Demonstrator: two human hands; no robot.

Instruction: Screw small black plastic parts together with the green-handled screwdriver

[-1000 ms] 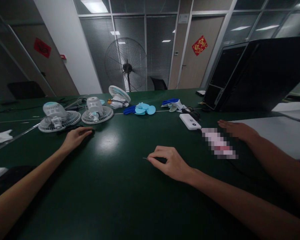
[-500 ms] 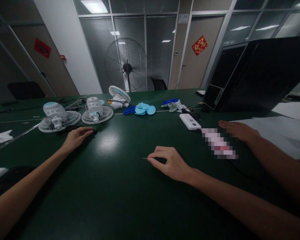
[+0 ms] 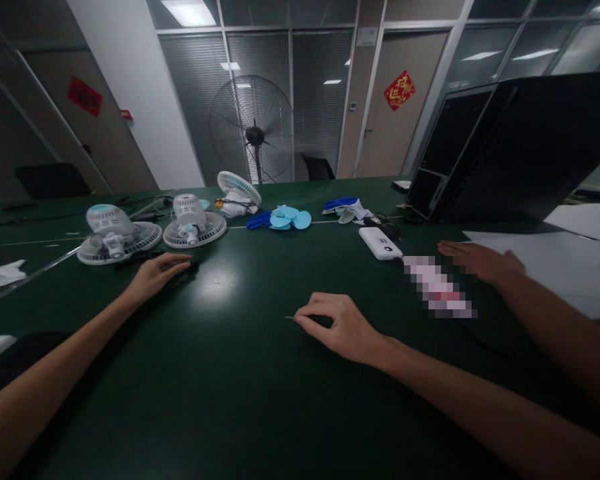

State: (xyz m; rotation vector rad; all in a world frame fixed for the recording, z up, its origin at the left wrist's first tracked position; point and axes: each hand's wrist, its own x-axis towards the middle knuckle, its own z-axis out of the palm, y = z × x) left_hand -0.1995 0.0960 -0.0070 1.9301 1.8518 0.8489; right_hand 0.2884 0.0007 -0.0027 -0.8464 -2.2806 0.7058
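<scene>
My right hand point(image 3: 337, 325) rests on the green table with its fingers closed round a small screwdriver point(image 3: 324, 321). Its dark handle lies in the palm and its thin metal shaft points left. Farther left, my left hand point(image 3: 159, 272) reaches out over the tabletop, fingers pinched on a small black object point(image 3: 194, 265). Most of that object is hidden, so its kind is unclear. Just beyond the left hand lie two white fan heads point(image 3: 109, 233), point(image 3: 193, 223), grilles down.
At the right, another person's hand point(image 3: 480, 261) lies by white paper point(image 3: 560, 260). Nearby are a white power bank point(image 3: 380, 243) and a blurred-out item point(image 3: 440, 287). Light-blue fan blades point(image 3: 290, 217), gloves point(image 3: 347, 208) and a tilted fan head point(image 3: 237, 193) lie farther back. A large black case point(image 3: 520, 147) stands right.
My left hand has shifted slightly to the right with the black object. The other person's hand and the paper near it have moved a little. My right hand stays in place.
</scene>
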